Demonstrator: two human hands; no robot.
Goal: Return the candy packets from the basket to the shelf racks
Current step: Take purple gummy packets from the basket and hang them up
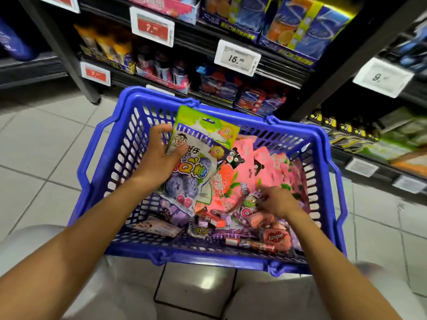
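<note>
While blue plastic basket sits before shelves, left hand pinches purple-green candy packets at far-left corner; right hand fingers curl onto small purple packet mid-basket.

Shop: price-tagged shelves, basket

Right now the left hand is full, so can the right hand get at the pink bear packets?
Probably yes: the right hand is already in the basket, beside the uncovered pink bear packets.

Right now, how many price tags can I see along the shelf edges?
7, perhaps more hidden: red ones at top left, upper middle, lower left; white "16.99", "9.", two blurred lower right.
</note>
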